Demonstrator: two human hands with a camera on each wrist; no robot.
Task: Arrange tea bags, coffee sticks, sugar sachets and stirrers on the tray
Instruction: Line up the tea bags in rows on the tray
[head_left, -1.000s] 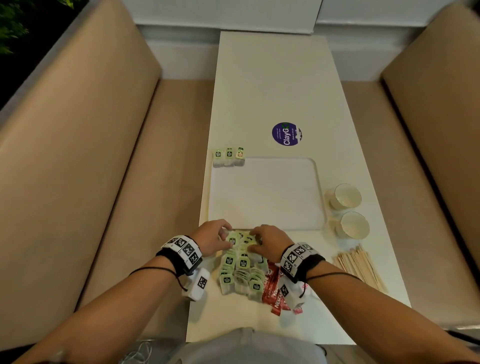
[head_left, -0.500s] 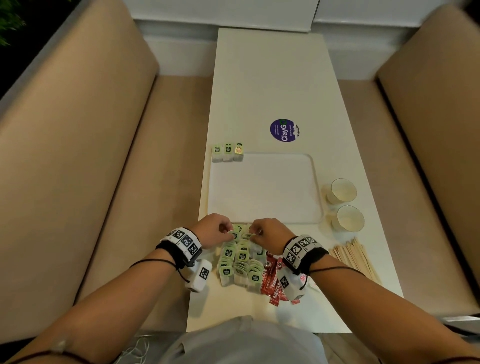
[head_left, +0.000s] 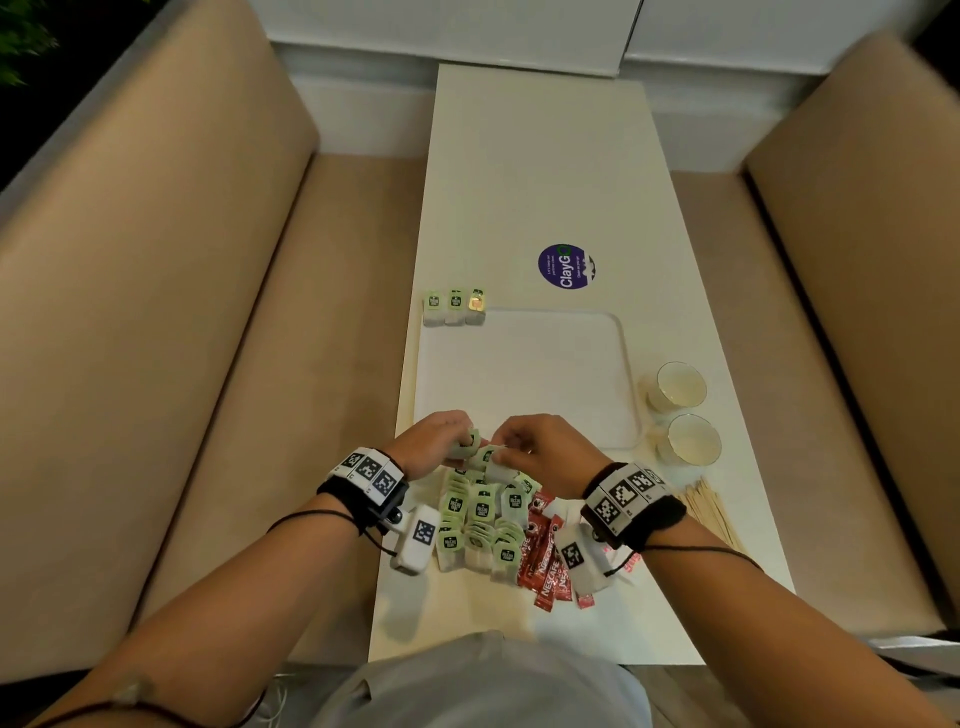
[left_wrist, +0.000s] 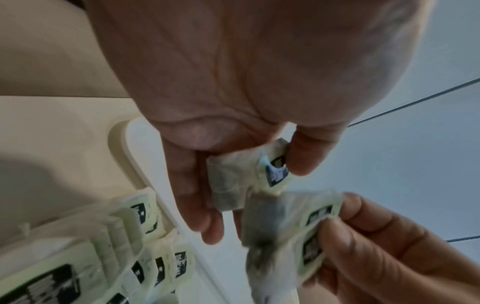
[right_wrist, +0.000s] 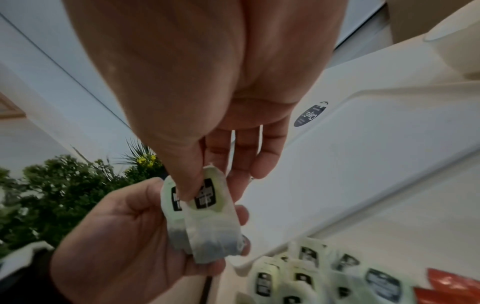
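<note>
Green-tagged tea bags (head_left: 480, 512) piled on worktop (head_left: 545, 197) just before white tray (head_left: 524, 374); left hand (head_left: 434, 441) grip pinches one tea bag, right hand (head_left: 540, 447) grip pinches two, above pile.

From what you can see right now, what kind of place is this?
Probably a cafe or canteen booth: a long white table between two tan padded benches, with a branded round sticker, paper cups and piled tea bags.

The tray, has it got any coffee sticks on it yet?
No, the red coffee sticks lie on the table, nearer the person than the tray.
</note>
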